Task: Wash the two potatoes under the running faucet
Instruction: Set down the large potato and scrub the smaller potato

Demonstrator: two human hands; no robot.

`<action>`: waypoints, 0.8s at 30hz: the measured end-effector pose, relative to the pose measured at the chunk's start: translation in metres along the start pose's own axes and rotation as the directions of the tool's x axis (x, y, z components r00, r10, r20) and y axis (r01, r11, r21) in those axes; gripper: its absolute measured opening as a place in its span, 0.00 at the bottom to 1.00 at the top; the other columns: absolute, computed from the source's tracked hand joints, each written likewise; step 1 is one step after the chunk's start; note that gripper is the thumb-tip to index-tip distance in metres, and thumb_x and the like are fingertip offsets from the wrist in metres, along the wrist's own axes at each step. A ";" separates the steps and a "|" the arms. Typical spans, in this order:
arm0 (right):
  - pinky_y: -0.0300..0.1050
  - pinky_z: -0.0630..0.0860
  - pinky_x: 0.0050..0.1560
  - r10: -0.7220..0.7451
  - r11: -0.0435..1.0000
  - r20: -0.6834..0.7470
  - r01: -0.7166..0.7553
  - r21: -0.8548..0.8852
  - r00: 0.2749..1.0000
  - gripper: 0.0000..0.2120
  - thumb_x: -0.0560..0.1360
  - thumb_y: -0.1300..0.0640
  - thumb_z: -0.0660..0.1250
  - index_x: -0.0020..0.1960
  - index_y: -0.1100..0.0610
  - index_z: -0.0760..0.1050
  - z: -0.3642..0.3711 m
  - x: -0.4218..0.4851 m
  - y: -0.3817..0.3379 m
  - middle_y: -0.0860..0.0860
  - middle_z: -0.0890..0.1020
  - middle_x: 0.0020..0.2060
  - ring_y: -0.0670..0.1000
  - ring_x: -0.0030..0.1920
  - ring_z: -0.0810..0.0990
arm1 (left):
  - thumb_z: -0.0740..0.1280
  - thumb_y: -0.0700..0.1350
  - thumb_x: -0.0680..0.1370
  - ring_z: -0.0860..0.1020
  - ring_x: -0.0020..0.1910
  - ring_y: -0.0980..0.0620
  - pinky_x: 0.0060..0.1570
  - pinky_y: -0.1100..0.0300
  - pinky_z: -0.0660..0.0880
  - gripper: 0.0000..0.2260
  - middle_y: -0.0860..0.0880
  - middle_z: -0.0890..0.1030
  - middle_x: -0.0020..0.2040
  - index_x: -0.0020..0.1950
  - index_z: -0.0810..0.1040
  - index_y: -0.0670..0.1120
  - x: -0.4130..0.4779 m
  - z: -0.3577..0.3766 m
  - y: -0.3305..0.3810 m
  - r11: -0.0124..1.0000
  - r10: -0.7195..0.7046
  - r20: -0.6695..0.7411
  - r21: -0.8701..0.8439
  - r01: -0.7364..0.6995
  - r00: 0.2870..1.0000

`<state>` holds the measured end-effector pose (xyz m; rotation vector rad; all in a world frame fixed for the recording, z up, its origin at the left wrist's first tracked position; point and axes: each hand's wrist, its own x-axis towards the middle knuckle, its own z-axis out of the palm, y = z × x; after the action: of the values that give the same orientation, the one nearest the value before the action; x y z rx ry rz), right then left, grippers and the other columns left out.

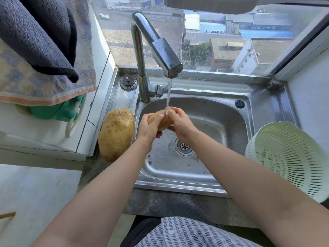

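A: Entry, legible text check. Any label on the faucet (156, 49)?

B: None. Bare metal, no brand mark visible.

A: Sink rim (213, 86)?

B: Two small blue marks on the back rim, near the water stream. Too small and blurred to read as letters or numbers.

A: Round dark cap (239, 104) at the sink's back right corner?

B: Faint pale marking on it; illegible.

A: White colander (288, 157), towels (44, 50), buildings beyond the window (231, 38)?

B: No readable text, number or sign on any.

A: Result: nothing legible recorded.
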<state>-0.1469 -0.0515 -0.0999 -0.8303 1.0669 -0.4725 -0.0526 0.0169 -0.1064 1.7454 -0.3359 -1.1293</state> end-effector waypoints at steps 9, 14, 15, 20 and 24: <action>0.52 0.83 0.52 0.005 0.997 -0.117 -0.013 -0.069 0.993 0.23 0.76 0.44 0.69 0.63 0.59 0.72 -0.008 0.000 0.003 0.58 0.79 0.58 0.56 0.55 0.82 | 0.43 0.62 0.82 0.80 0.40 0.41 0.39 0.53 0.78 0.34 0.40 0.82 0.42 0.62 0.78 0.39 -0.007 0.011 0.001 0.938 -0.099 -0.119 0.321 0.132 0.988; 0.47 0.81 0.31 0.159 0.986 -0.347 -0.131 0.103 0.924 0.24 0.83 0.40 0.52 0.62 0.60 0.71 -0.008 0.004 0.000 0.62 0.78 0.57 0.58 0.43 0.83 | 0.54 0.68 0.78 0.79 0.54 0.42 0.59 0.46 0.75 0.28 0.46 0.80 0.54 0.65 0.71 0.48 -0.025 0.018 0.007 0.886 0.236 0.029 0.404 -0.227 0.971; 0.46 0.81 0.30 0.164 0.986 -0.361 -0.141 0.090 0.918 0.23 0.84 0.42 0.50 0.60 0.60 0.71 -0.009 0.003 0.002 0.62 0.79 0.55 0.56 0.36 0.83 | 0.58 0.67 0.77 0.79 0.52 0.44 0.58 0.47 0.75 0.26 0.48 0.80 0.54 0.65 0.69 0.49 -0.024 0.017 0.009 0.878 0.251 0.048 0.410 -0.248 0.967; 0.40 0.76 0.23 0.123 0.990 -0.234 -0.136 -0.039 0.964 0.26 0.85 0.44 0.48 0.65 0.64 0.71 -0.012 -0.009 0.012 0.61 0.81 0.37 0.51 0.22 0.79 | 0.55 0.59 0.84 0.78 0.51 0.41 0.53 0.50 0.72 0.19 0.42 0.81 0.52 0.57 0.73 0.43 -0.009 0.011 0.017 0.834 0.286 -0.063 0.508 -0.216 0.956; 0.42 0.79 0.29 0.034 0.994 -0.009 -0.035 -0.100 0.999 0.19 0.82 0.44 0.57 0.64 0.56 0.69 -0.014 -0.015 0.007 0.58 0.80 0.46 0.51 0.30 0.81 | 0.46 0.54 0.86 0.77 0.61 0.40 0.62 0.49 0.71 0.25 0.40 0.80 0.61 0.65 0.76 0.41 -0.011 0.008 0.013 0.915 0.192 -0.196 0.391 -0.103 0.962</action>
<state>-0.1664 -0.0416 -0.0997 -0.8980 1.1172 -0.3952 -0.0612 0.0133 -0.0898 2.1266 -0.5623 -0.7742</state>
